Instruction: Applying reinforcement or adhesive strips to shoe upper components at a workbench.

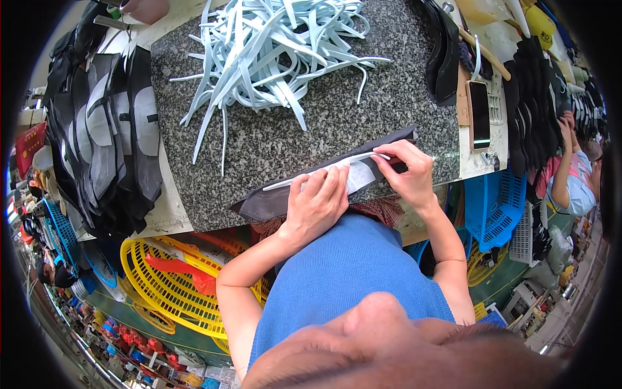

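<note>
A long black shoe-upper-like piece (264,206) with a pale grey patch (360,176) lies slantwise at the near edge of the granite slab. Along its upper edge runs a narrow pale strip (285,184). My left hand (319,198) presses the strip and the piece together under bent, closed fingers. At the strip's right end my right hand (407,170) pinches it between thumb and forefinger. Beyond both hands rests a tangled heap of pale blue-white strips (272,55). Parts of the black piece are hidden under my left hand.
Stacked black pieces with grey patches (107,123) lie left of the granite slab (350,117). On the right are more black pieces (442,55), a phone (479,117) and a wooden-handled tool (489,55). Yellow (172,285) and blue baskets (495,211) stand below. Another person (573,172) works far right.
</note>
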The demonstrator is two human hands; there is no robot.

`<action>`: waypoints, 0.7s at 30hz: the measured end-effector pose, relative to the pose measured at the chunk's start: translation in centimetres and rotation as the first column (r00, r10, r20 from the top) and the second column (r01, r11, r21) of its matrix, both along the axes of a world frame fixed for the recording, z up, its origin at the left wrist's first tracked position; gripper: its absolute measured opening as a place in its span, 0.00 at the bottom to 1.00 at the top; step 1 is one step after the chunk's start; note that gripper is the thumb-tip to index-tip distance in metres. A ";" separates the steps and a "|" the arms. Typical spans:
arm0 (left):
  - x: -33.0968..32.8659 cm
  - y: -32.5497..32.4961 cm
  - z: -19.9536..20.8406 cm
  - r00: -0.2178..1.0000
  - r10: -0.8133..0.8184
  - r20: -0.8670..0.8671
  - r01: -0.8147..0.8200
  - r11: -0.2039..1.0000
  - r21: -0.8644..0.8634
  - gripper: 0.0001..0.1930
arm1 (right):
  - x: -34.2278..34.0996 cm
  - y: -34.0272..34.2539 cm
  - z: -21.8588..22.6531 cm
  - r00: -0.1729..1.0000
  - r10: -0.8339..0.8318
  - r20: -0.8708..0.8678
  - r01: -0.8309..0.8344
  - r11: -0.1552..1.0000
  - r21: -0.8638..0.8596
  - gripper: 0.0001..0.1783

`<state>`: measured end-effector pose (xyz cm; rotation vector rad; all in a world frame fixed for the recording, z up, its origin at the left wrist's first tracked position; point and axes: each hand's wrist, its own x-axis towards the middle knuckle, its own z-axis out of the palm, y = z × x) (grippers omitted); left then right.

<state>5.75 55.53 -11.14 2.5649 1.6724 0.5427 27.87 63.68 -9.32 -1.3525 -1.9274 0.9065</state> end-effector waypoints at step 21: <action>1.4 0.7 0.2 0.988 0.057 -0.145 -0.060 0.998 -0.016 0.34 | 1.1 3.4 -0.2 0.994 -0.081 -0.072 0.068 0.984 -0.164 0.09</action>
